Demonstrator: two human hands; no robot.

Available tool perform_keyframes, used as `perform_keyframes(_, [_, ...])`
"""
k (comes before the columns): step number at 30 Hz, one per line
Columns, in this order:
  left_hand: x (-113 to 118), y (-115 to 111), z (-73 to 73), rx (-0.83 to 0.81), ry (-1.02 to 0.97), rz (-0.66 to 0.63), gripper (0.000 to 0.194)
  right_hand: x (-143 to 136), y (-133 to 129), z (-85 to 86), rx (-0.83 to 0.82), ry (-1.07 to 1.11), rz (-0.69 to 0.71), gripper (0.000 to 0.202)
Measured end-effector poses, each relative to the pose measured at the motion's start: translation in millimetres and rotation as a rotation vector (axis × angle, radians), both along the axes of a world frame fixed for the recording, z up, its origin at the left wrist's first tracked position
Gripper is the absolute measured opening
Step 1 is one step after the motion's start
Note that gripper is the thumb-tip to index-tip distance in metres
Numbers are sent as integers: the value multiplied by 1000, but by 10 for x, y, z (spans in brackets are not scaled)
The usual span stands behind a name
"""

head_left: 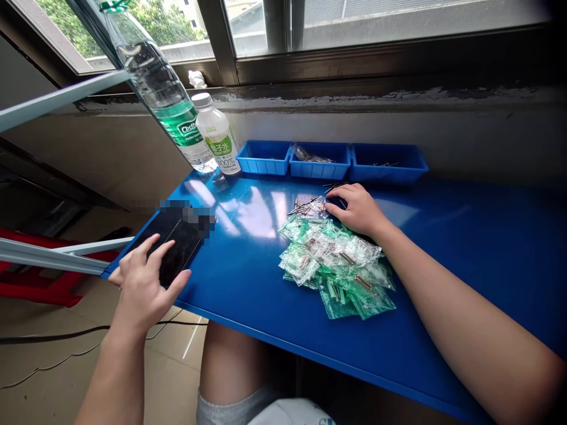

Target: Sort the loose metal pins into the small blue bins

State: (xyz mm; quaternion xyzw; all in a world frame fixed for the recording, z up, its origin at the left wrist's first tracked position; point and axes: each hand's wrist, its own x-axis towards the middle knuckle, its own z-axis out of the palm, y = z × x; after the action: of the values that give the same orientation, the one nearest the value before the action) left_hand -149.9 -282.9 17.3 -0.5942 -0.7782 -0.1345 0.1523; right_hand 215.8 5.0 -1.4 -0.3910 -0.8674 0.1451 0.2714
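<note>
My left hand (pixel 146 280) hovers over or rests on a black flat device (pixel 162 227), which looks like a phone or tablet, at the left end of the table. Its fingers are spread, with nothing between them. Part of the device is blurred out. My right hand (pixel 357 209) lies beside several loose thin metal pins (pixel 305 206), thumb and fingers apart and curved over the table. Whether a fingertip touches a pin is hard to make out. Just in front of that hand lies a heap of small clear and green zip bags (pixel 336 260) with metal pins inside.
Along the back of the blue table (pixel 248 277) stand three blue bins: a left bin (pixel 263 165), a middle bin (pixel 319 170) holding clear bags, and a right bin (pixel 387 172) with a few pins. A large water bottle (pixel 159 88) and a white-capped bottle (pixel 218 136) stand at the back left.
</note>
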Motion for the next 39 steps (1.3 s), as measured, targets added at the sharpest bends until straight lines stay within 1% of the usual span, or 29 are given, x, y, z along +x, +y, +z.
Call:
perform_keyframes(3, [46, 112, 115, -121, 6, 54, 56, -1, -7, 10, -5, -3, -2, 29])
perform_keyframes(6, [106, 198, 191, -153, 18, 50, 61, -3, -9, 10, -3, 1, 8, 29])
perform_keyframes(9, [132, 243, 211, -183, 24, 39, 60, -4, -5, 3, -2, 14, 11, 29])
perform_keyframes(12, [106, 248, 199, -215, 8, 36, 57, -3, -2, 4, -11, 14, 8, 29])
perform_keyframes(17, [32, 217, 177, -128, -93, 54, 85, 0, -6, 16, -26, 2, 9, 31])
perform_keyframes(20, [21, 223, 173, -146, -107, 50, 89, 1, -6, 13, -22, 7, 6, 31])
perform_keyframes(24, [32, 233, 171, -168, -89, 40, 86, 2, 1, 3, -19, 12, 9, 30])
perform_keyframes(29, [37, 173, 157, -82, -74, 71, 82, 0, 5, 3, -15, 8, 8, 30])
perform_keyframes(34, [10, 120, 124, -128, -55, 76, 75, -1, 4, 4, -10, 10, 11, 29])
perform_keyframes(36, [23, 121, 125, -68, -40, 63, 73, 0, 2, 5, -12, 15, 10, 29])
perform_keyframes(39, [97, 163, 163, 91, -28, 29, 70, -1, 0, 13, -21, 14, 6, 29])
